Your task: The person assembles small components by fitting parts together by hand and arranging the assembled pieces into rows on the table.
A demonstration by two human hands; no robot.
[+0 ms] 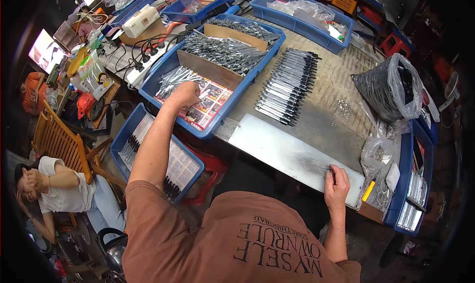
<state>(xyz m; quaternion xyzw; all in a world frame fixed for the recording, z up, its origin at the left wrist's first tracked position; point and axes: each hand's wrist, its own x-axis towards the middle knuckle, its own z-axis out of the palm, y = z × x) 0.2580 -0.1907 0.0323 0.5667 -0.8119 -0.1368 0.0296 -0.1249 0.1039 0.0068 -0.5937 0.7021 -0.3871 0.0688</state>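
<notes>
My left hand reaches into a blue divided tray, beside a loose heap of slim silver pen-like pieces. Its fingers are curled together at the tips, and I cannot make out what is between them. My right hand rests at the near edge of a white board. Those fingers are bent and drawn together, and whatever they may hold is hidden. Beyond the board lies a neat row of silver-and-black pens on the table. More silver pieces fill the tray's farther compartments.
At the right stand a clear bag of black parts and a blue tray of silver pieces. Beside my right hand lies a yellow-handled tool. Lower left, another blue tray holds black-ended pieces. A seated person is farther left.
</notes>
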